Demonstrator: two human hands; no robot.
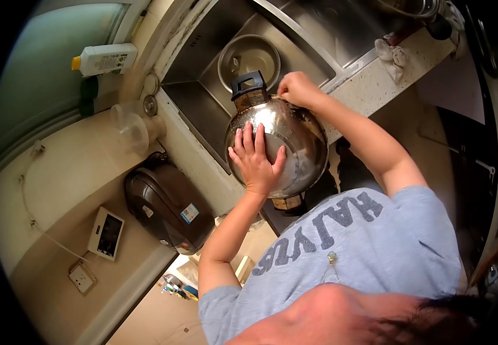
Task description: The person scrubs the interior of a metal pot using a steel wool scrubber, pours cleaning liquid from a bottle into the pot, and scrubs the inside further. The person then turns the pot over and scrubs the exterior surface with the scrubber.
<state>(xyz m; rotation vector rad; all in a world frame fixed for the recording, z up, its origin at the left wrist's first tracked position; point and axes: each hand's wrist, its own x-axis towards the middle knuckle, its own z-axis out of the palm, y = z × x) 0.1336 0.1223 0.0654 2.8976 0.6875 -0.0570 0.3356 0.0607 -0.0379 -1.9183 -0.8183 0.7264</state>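
A round, shiny steel pot point(303, 135) with brown stains and black side handles rests tilted at the front of the sink. Its outer underside faces up toward me. My left hand point(256, 162) lies flat on that underside, fingers spread and thumb apart. At the pot's far right edge, my right hand point(298, 91) is closed in a fist by the rim. Whatever its fingers hold is hidden. One black handle point(249, 85) points toward the sink, and the other sits near my shirt.
A metal basin point(250, 62) sits in the steel sink point(194, 106). A white bottle with a yellow cap point(108, 59) and a clear plastic container point(129, 127) stand left. Below them is a dark brown appliance point(165, 201). A pale cloth point(391, 57) lies on the counter at right.
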